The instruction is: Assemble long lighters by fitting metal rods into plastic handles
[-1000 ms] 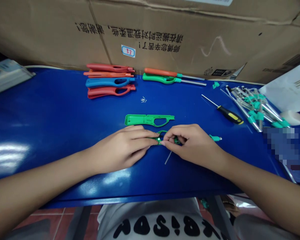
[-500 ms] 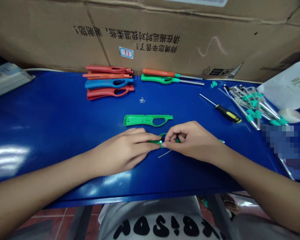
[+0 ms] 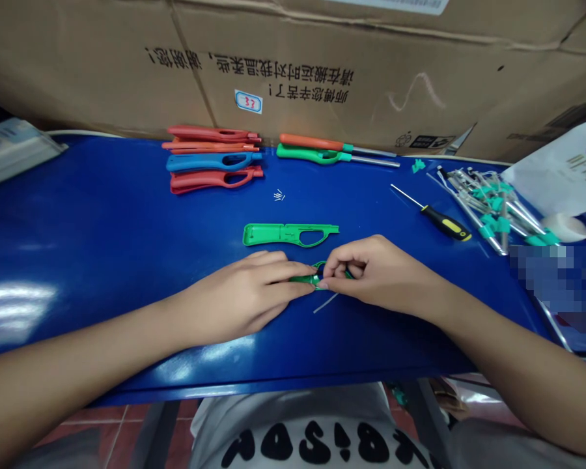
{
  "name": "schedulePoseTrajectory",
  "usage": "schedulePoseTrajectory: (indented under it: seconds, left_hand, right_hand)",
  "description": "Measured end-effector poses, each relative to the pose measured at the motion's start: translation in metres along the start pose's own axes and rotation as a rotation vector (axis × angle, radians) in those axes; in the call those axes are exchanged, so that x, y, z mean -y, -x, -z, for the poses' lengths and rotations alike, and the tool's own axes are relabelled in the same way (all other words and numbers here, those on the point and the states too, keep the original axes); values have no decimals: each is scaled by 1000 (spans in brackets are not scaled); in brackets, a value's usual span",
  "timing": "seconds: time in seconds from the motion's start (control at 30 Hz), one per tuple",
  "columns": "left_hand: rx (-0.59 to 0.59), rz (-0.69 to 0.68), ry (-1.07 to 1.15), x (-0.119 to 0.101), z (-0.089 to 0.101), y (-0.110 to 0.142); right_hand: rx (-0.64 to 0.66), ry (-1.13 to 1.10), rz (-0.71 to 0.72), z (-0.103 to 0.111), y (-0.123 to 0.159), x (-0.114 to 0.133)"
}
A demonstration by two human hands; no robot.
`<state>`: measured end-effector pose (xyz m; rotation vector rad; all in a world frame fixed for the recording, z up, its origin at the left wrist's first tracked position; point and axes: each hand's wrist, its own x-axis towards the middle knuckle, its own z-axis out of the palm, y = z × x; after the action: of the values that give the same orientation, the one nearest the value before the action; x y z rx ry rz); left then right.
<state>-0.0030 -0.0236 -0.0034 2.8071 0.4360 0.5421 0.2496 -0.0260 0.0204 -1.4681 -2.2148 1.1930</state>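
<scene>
My left hand [image 3: 254, 286] lies over a green lighter-shell half [image 3: 301, 279] and holds it against the table, its fingers covering most of it. At the trigger-loop end, my right hand [image 3: 354, 267] is closed in a pinch over the shell. What its fingertips hold is hidden. Below them a thin translucent tube [image 3: 325, 303] sticks out toward the lower left. A small dark part shows between the two hands. Just beyond them lies another green shell half [image 3: 273, 235], its hollow inside facing up.
Red, orange and blue lighter handles [image 3: 215, 161] lie at the back, right of which are two lighters [image 3: 317, 155] with metal tubes. Small pins [image 3: 279, 195] sit mid-table. A screwdriver [image 3: 446, 223] and a pile of metal tubes with teal parts [image 3: 493, 202] are at right. A cardboard box [image 3: 293, 39] stands behind.
Both hands keep almost the same place on the green shell. The free end of the thin tube has shifted slightly right and down.
</scene>
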Motion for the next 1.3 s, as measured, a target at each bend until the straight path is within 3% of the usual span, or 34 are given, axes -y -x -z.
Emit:
schedulePoseTrajectory:
  seconds: [0.37, 0.63, 0.83, 1.0, 1.17, 1.3]
  left_hand:
    - [-17, -51, -62, 2, 5, 3]
    - [11, -31, -85, -2, 8, 0]
    - [-4, -51, -95, -3, 8, -1]
    - [-46, -59, -153, 3, 9, 5]
    - [-84, -42, -210, 10, 11, 8]
    - [-105, 1, -209, 12, 10, 8]
  right_hand:
    - [7, 25, 182, 20, 5, -13]
    - [24, 121, 179, 18, 5, -8]
    - [51, 249, 383, 20, 4, -15]
    - [-185, 305, 446, 25, 3, -26]
    - [-321, 461, 366, 35, 3, -36]
    - [-445, 454, 312, 35, -2, -39]
